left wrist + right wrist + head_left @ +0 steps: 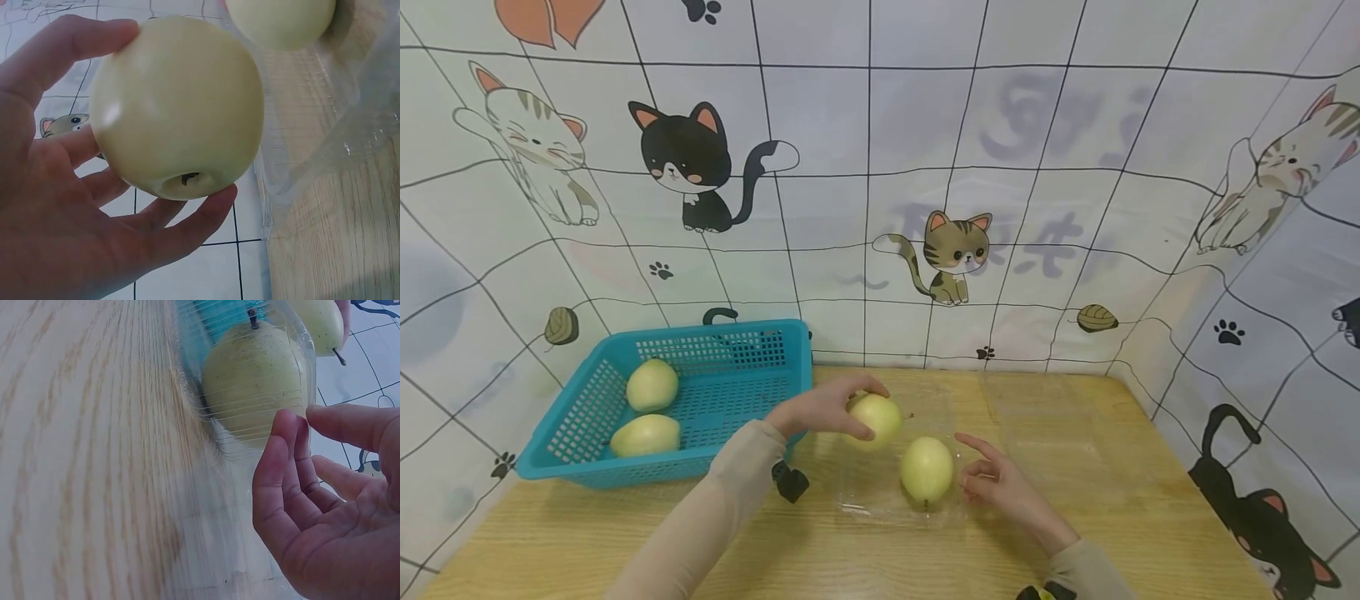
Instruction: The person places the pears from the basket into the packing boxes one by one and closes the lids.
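My left hand holds a round yellow-green pear above the left part of a clear plastic box. In the left wrist view the thumb presses one side of this pear and fingertips support the other. A second pear sits inside the box on its right, its stem toward me. My right hand is at the box's right side. The right wrist view shows its thumb and bent fingers pinching the box's thin edge, beside the seated pear.
A blue perforated basket stands at the left with two pears in it. Another clear plastic piece lies at the right on the wooden table. Behind hangs a cat-patterned cloth.
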A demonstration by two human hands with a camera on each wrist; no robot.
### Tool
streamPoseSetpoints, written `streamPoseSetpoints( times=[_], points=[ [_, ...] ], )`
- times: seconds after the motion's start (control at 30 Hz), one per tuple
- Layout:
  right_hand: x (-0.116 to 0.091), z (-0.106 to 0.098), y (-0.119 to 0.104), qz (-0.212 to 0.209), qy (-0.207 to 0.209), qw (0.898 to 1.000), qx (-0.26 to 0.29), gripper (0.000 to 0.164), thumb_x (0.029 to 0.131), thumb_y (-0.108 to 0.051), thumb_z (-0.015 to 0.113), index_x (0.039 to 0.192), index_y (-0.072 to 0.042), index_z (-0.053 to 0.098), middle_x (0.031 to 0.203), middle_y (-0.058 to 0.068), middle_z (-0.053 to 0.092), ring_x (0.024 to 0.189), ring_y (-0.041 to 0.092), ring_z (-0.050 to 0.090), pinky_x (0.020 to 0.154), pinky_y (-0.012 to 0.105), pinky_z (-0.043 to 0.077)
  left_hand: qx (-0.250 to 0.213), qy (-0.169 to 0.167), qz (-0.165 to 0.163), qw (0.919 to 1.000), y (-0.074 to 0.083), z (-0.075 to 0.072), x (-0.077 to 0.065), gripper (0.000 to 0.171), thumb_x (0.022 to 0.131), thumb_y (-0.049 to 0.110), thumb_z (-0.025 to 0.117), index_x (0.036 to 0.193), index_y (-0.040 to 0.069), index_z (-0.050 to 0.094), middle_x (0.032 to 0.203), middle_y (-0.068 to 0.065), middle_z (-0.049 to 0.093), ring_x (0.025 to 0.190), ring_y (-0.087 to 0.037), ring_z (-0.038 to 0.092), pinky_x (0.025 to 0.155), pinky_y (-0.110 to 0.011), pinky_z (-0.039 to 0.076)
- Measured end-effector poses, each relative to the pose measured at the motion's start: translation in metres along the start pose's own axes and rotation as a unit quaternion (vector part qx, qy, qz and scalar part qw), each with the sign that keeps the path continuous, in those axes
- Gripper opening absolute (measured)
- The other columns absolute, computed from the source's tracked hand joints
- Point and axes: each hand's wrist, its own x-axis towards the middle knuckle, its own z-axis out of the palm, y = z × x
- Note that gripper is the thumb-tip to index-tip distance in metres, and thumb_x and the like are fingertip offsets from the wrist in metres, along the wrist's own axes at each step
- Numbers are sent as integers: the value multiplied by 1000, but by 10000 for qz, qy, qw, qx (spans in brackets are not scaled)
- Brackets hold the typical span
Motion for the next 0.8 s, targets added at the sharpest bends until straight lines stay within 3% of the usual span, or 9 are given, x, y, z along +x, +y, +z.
streamPoseSetpoints(
  times=[0.23,0.37,0.63,0.8],
  points=[
    [1,0,-2,-75,-42,10000,-3,64,94,0,58,149,3,25,95,18,60,80,26,62,71,34,54,371,-352,46,9987,0,3,4,56,76,14,77,127,10,57,130,-5,52,106,-22,52,81,-37,48],
    [0,-1,-2,-184,-73,9998,-79,64,93,0,59,148,5,26,94,19,60,79,25,62,70,33,54,648,-596,167,9960,1,5,6,54,72,11,78,123,9,59,125,-4,54,113,-24,49,87,-37,44],
    [0,-2,0,-313,-67,9992,-232,63,93,1,58,147,6,27,93,20,61,76,24,61,67,31,53,750,-1087,17,9912,4,10,7,56,71,7,79,123,12,60,122,1,53,113,-21,44,89,-38,41],
    [0,-1,-1,-252,-26,9995,-161,64,92,1,59,147,5,28,94,19,61,78,25,62,68,31,53,1014,-1266,181,9866,4,12,9,58,68,4,79,122,13,60,123,2,55,111,-17,47,90,-34,41]
  ],
)
